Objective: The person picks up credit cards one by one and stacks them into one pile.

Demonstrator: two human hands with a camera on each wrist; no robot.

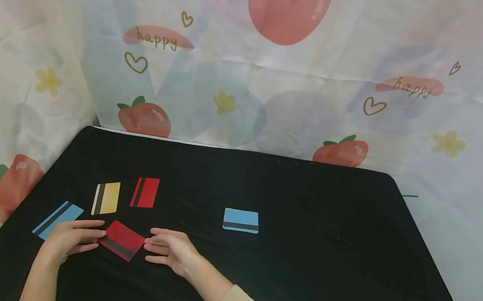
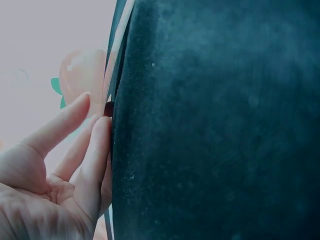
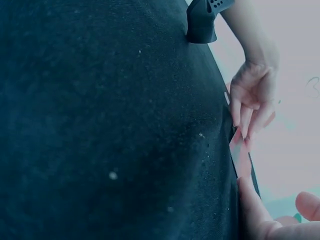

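A red card (image 1: pixel 121 241) with a dark stripe lies aslant on the black table, between my two hands. My left hand (image 1: pixel 71 238) touches its left corner with outstretched fingertips, and its palm side partly covers a blue card (image 1: pixel 58 219). At the opposite corner my right hand (image 1: pixel 172 252) reaches in, fingers extended and fingertips at the card's edge. The right wrist view shows the red card (image 3: pixel 241 157) between both hands' fingertips. In the left wrist view my left hand (image 2: pixel 65 175) has its thumb apart from the fingers; the card there is mostly hidden.
Beyond my hands lie a yellow card (image 1: pixel 107 198) and another red card (image 1: pixel 145 192), both with dark stripes. A second blue card (image 1: pixel 241 220) lies farther right on the black table (image 1: pixel 345 270). A patterned curtain (image 1: pixel 250 94) stands behind and beside the table.
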